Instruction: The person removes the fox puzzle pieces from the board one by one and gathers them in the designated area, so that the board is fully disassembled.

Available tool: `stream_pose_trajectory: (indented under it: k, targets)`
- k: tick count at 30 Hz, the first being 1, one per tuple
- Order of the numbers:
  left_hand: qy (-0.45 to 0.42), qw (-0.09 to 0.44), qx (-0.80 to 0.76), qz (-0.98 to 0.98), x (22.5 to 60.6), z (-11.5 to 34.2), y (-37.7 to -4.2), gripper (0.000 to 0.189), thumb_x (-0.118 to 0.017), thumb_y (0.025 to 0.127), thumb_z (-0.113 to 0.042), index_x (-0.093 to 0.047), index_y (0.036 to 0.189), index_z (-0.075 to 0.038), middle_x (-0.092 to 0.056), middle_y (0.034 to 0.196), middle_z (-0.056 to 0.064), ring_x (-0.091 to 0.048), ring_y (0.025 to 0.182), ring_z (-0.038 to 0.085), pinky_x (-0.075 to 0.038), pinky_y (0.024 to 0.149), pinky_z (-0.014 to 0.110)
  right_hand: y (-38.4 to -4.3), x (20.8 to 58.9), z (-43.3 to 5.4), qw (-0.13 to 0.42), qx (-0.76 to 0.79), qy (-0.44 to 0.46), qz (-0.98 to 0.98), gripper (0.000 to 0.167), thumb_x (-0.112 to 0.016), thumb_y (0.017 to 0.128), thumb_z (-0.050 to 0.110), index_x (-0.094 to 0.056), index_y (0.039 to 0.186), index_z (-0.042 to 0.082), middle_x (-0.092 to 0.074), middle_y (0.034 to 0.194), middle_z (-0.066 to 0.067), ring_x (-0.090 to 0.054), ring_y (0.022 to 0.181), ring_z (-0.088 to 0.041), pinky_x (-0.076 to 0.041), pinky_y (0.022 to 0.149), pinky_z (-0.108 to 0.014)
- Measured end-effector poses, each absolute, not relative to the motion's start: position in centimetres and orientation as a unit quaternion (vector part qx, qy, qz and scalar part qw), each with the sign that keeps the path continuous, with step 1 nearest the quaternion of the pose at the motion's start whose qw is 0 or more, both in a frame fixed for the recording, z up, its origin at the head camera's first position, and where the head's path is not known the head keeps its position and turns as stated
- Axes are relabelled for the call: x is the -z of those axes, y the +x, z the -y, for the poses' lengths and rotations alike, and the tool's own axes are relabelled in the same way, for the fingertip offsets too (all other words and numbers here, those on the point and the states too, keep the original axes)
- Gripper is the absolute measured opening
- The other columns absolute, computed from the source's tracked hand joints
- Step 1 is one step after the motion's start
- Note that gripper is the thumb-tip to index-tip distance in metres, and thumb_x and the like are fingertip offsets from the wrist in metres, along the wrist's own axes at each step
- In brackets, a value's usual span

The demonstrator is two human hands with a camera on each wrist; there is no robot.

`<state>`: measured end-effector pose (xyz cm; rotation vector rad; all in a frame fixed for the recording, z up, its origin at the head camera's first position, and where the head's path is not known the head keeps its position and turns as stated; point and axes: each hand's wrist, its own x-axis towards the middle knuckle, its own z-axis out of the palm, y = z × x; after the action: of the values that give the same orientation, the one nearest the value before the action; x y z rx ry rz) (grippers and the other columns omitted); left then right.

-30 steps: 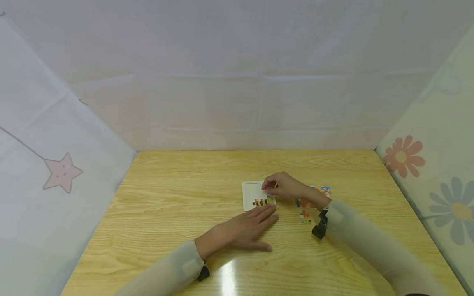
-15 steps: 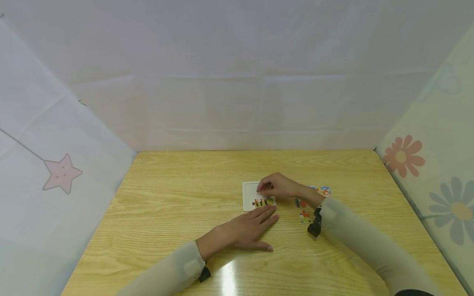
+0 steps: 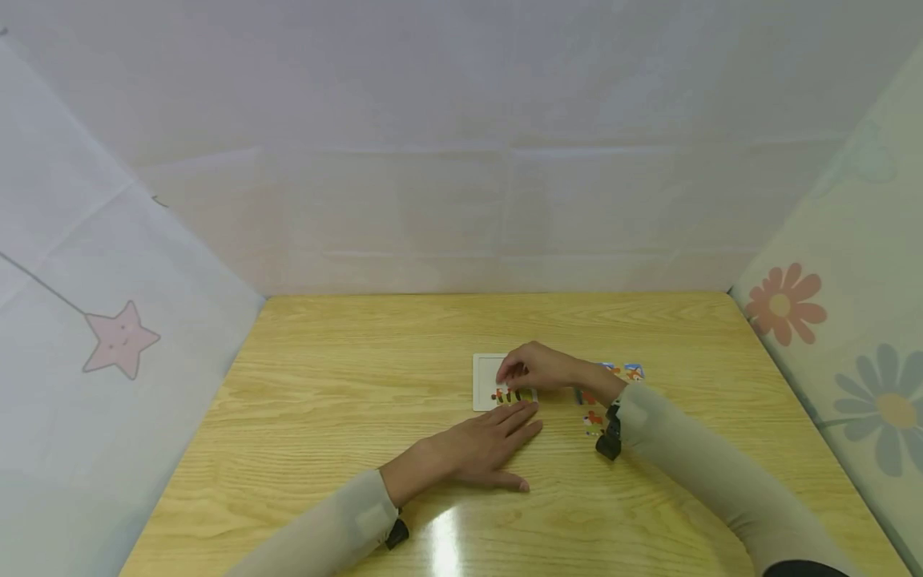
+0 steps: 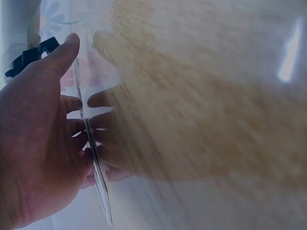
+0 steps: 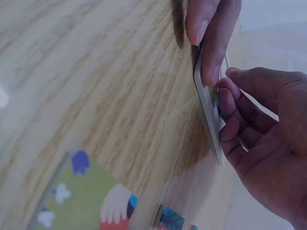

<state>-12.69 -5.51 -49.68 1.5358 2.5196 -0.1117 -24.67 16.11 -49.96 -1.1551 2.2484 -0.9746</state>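
A white square puzzle board [image 3: 478,383] lies on the table. Along its near side are fitted pieces [image 3: 513,397] with a yellow and black striped picture and a bit of red. My left hand [image 3: 490,445] lies flat, its straight fingertips holding down the board's near edge; the thumb is spread on the wood. Above the board my right hand [image 3: 542,366] bends its fingers down, thumb and index tips together right at the striped pieces. In the right wrist view these fingertips pinch close over the board [image 5: 207,112], and the small piece between them is mostly hidden.
Several loose puzzle pieces lie right of the board, among them a red and green one [image 3: 594,423] and one with a blue edge [image 3: 634,372]. My right forearm partly covers others. A green piece [image 5: 86,191] shows large in the right wrist view. Fabric walls [image 3: 461,200] enclose the table.
My right hand has moved a little left and then down toward the striped pieces on the board. The left hand has stayed on the board's near edge.
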Motion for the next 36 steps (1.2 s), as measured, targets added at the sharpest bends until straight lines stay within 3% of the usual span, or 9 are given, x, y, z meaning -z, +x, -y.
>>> stream_pose_trajectory:
  k: [13, 25, 36]
  targets:
    - [0.518, 0.107, 0.037, -0.848, 49.39, 5.57, -12.81, 0.093, -0.042, 0.104, -0.072, -0.020, 0.171, -0.011, -0.010, 0.178, 0.014, -0.012, 0.164, 0.028, -0.026, 0.130, 0.040, -25.05, 50.38, -15.76, 0.226, 0.344, -0.436, -0.800, 0.018, -0.065, 0.104, 0.002, -0.078, 0.115, 0.003, -0.075, 0.106, -0.005, -0.067, 0.087, -0.006, -0.059, 0.080, -0.026]
    - [0.522, 0.112, 0.030, -0.845, 49.34, 5.69, -13.04, 0.095, -0.045, 0.103, -0.072, -0.021, 0.170, -0.009, -0.010, 0.178, 0.014, -0.012, 0.164, 0.028, -0.026, 0.130, 0.039, -24.94, 50.08, -15.62, 0.233, 0.361, -0.440, -0.788, 0.016, -0.063, 0.104, -0.001, -0.076, 0.113, -0.001, -0.076, 0.101, -0.009, -0.068, 0.085, -0.016, -0.057, 0.077, -0.027]
    - [0.522, 0.115, 0.020, -0.845, 49.30, 5.70, -13.07, 0.097, -0.047, 0.102, -0.073, -0.021, 0.170, -0.010, -0.010, 0.178, 0.013, -0.012, 0.164, 0.028, -0.027, 0.130, 0.040, -24.84, 49.90, -15.76, 0.232, 0.362, -0.432, -0.793, 0.015, -0.066, 0.103, 0.001, -0.075, 0.115, 0.000, -0.075, 0.101, -0.006, -0.068, 0.088, -0.012, -0.058, 0.080, -0.027]
